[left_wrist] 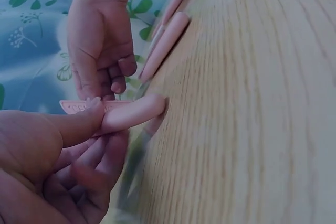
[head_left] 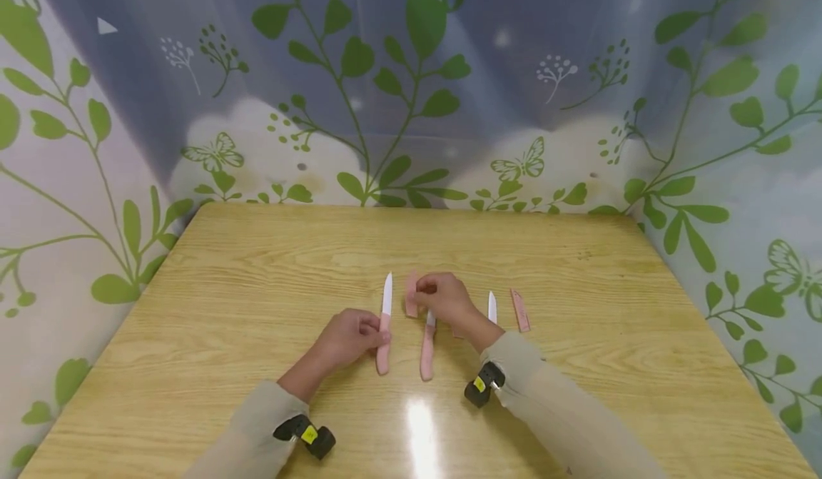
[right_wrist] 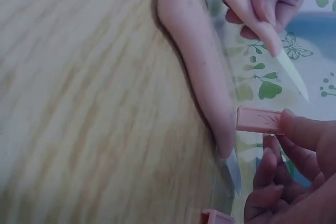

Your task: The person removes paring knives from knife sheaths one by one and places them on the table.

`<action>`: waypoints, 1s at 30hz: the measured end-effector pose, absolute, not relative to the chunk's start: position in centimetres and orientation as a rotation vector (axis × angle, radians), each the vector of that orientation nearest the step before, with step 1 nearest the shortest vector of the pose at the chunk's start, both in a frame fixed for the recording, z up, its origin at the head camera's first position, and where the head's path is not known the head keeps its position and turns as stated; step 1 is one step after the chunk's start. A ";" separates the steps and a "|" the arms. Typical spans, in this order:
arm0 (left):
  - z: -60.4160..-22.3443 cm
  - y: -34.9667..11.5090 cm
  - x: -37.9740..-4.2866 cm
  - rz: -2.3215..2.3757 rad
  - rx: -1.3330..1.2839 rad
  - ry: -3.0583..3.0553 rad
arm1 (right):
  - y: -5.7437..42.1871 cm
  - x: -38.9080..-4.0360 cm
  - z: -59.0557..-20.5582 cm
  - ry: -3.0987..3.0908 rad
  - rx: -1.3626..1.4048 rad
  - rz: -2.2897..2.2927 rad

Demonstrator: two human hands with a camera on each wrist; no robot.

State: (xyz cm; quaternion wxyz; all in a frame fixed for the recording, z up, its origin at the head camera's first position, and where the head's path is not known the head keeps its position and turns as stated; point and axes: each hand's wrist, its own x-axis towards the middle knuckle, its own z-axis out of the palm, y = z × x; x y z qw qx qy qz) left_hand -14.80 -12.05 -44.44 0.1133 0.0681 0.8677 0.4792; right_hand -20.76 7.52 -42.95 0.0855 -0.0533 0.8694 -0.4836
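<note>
My left hand [head_left: 347,338] pinches the pink handle of a paring knife [head_left: 383,358], its pale blade pointing away from me. In the right wrist view that blade [right_wrist: 295,74] is bare. Between thumb and fingers, my right hand [head_left: 451,300] holds a pink blade cover [head_left: 411,304] with raised lettering, close to the right of the blade. A second pink-handled knife [head_left: 427,356] lies on the table between the hands, its blade partly hidden by the right hand. The right forearm covers most of a third knife, leaving its blade [head_left: 491,308] showing.
Another pink blade cover [head_left: 521,311] lies on the wooden table [head_left: 289,265], right of the third knife. At the bottom of the right wrist view shows the end of a pink cover [right_wrist: 218,217]. A leaf-patterned curtain [head_left: 398,108] surrounds the table's back and sides.
</note>
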 end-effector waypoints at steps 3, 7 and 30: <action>-44.6 -11.9 -15.0 1.351 0.207 2.624 | 7.4 -20.6 -43.0 2.645 -0.193 -1.344; -44.6 -11.7 -15.1 1.251 0.203 2.707 | 7.2 -20.4 -43.2 2.651 -0.215 -1.247; -44.0 -11.5 -14.1 1.017 0.174 2.866 | 6.2 -20.1 -42.9 2.737 -0.290 -1.005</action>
